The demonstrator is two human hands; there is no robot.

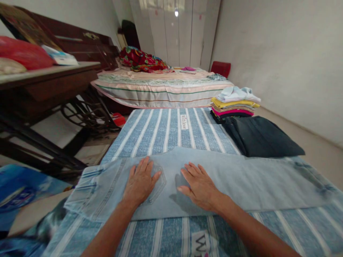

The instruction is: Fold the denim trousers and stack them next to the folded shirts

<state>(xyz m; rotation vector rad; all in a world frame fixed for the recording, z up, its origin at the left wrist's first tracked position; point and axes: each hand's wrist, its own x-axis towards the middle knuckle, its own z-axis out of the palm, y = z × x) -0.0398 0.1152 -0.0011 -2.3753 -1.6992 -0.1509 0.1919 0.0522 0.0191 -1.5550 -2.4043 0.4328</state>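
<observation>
Fingers loosely spread and gripping nothing, rested left hand partly over the pocket of the pale jeans lying across the striped cover, and held right hand at the leg, contact unclear. Judged best to stroke flat-palmed outward, easing creases without nudging dark folded garment or clothes stack beyond.

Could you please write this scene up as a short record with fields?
left hand: the left hand, open, palm down on the jeans, partly over a pocket
right hand: the right hand, open, palm down over the jeans; contact unclear
jeans: light blue, laid lengthwise across the striped cloth, waist toward the left
beyond the jeans, right: a dark folded garment, with a pile of clothes behind it
background: a bed with a red flowered cloth
</observation>
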